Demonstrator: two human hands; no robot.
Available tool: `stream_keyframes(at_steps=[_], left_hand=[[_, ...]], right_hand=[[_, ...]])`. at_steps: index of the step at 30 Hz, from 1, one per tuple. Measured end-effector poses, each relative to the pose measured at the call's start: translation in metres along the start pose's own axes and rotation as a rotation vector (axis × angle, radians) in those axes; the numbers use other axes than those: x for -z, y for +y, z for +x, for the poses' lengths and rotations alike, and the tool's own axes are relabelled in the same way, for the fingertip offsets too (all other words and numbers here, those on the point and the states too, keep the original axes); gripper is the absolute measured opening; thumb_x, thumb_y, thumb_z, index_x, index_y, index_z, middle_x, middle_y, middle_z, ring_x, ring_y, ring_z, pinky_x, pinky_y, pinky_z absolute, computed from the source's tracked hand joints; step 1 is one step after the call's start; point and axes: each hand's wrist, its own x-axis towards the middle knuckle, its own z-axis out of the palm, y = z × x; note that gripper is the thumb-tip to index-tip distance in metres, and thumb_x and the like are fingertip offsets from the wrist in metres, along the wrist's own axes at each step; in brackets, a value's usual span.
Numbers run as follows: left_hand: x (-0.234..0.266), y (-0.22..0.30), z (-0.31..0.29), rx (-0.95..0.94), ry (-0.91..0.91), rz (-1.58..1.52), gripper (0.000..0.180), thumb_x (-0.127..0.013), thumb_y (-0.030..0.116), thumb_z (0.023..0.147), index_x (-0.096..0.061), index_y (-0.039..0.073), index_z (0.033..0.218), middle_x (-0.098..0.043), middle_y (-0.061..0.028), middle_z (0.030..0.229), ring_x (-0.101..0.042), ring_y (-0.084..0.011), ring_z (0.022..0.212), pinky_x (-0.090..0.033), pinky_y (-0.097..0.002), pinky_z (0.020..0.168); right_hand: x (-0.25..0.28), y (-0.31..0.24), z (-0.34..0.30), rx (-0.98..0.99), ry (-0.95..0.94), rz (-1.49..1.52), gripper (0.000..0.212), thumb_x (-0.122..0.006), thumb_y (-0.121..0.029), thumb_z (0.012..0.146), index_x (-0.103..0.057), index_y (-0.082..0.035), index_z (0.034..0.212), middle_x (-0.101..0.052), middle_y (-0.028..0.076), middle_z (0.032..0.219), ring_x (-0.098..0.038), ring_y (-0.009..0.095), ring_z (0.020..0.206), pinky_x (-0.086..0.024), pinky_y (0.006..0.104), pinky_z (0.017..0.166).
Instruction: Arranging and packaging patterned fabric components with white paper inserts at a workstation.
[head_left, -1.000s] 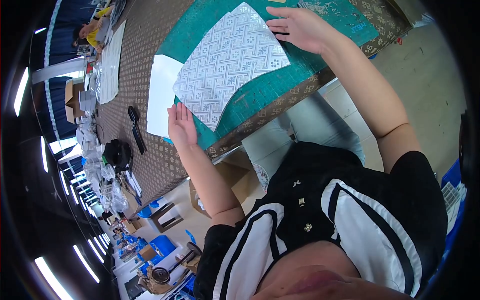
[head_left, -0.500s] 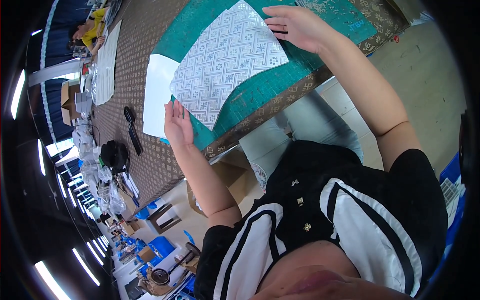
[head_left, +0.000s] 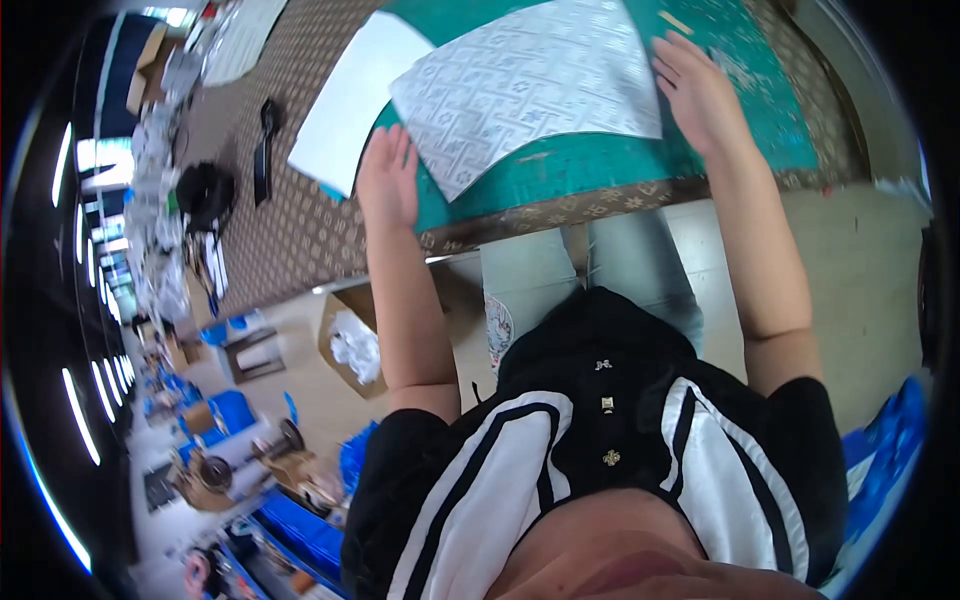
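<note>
A silver-white patterned sheet (head_left: 530,85), cut with curved edges, lies flat on the green cutting mat (head_left: 560,165). My left hand (head_left: 390,178) is beside the sheet's left edge, fingers stretched out and palm turned inward. Along the opposite edge stands my right hand (head_left: 695,95), its fingers extended and slightly apart, with nothing held. Both hands are at the edges of the sheet; whether the fingertips touch it is hard to see. Left of the patterned piece, plain white sheets (head_left: 355,100) lie on the table, partly over the mat.
The table has a brown patterned cover (head_left: 290,245). A black long-handled tool (head_left: 264,155) and a black bundle (head_left: 206,193) lie to the left, near clear plastic wrapping (head_left: 150,240). Below the table's edge stands an open cardboard box (head_left: 335,335) with white plastic inside.
The view has turned, so the table sits at a different angle. My right hand has gone from the sheet's top corner to beside its right edge; both hands remain open.
</note>
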Motion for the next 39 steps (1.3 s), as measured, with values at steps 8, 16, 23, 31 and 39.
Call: stream_keyframes(at_steps=[8,16,23,31,39], left_hand=[[0.001,-0.014,-0.017,-0.057,0.010,-0.040,0.070,-0.055,0.024,0.107,-0.020,-0.011,0.157,-0.028,-0.0304,0.162,-0.034,-0.0368,0.149,-0.028,-0.0462,0.125],[0.011,0.003,0.050,-0.298,-0.094,0.576,0.060,-0.069,0.028,0.098,-0.051,-0.001,0.148,-0.058,-0.0238,0.142,-0.059,-0.0318,0.128,-0.049,-0.0398,0.105],[0.016,-0.032,0.196,-0.613,-0.254,1.159,0.035,-0.072,0.029,0.094,-0.074,0.011,0.124,-0.074,-0.0153,0.117,-0.071,-0.0283,0.105,-0.055,-0.0388,0.093],[0.009,-0.027,0.216,-0.608,-0.377,1.280,0.024,-0.075,0.027,0.088,-0.081,0.010,0.104,-0.078,-0.0126,0.100,-0.073,-0.0264,0.092,-0.057,-0.0373,0.085],[0.017,-0.020,0.215,-0.603,-0.397,1.270,0.024,-0.077,0.029,0.087,-0.082,0.010,0.101,-0.078,-0.0122,0.097,-0.073,-0.0261,0.087,-0.057,-0.0363,0.082]], right_hand=[[-0.007,0.006,0.007,0.009,0.065,0.027,0.069,-0.066,-0.020,0.099,-0.033,0.003,0.155,-0.041,0.023,0.156,-0.037,0.033,0.148,-0.029,0.0421,0.122],[-0.032,0.039,-0.008,0.667,-0.262,-0.969,0.042,-0.074,-0.010,0.093,-0.065,-0.006,0.134,-0.062,0.011,0.142,-0.056,0.027,0.133,-0.043,0.0391,0.113],[-0.107,0.101,-0.036,0.941,-0.835,-1.080,0.032,-0.081,-0.001,0.075,-0.076,-0.009,0.106,-0.070,0.007,0.119,-0.064,0.029,0.114,-0.052,0.0387,0.097],[-0.114,0.107,-0.036,0.998,-0.885,-1.144,0.027,-0.082,-0.001,0.072,-0.076,-0.008,0.097,-0.071,0.005,0.109,-0.065,0.028,0.102,-0.054,0.0391,0.087],[-0.116,0.109,-0.039,1.032,-0.860,-1.157,0.025,-0.081,-0.003,0.073,-0.076,-0.008,0.098,-0.071,0.005,0.109,-0.065,0.028,0.103,-0.054,0.0391,0.087]])
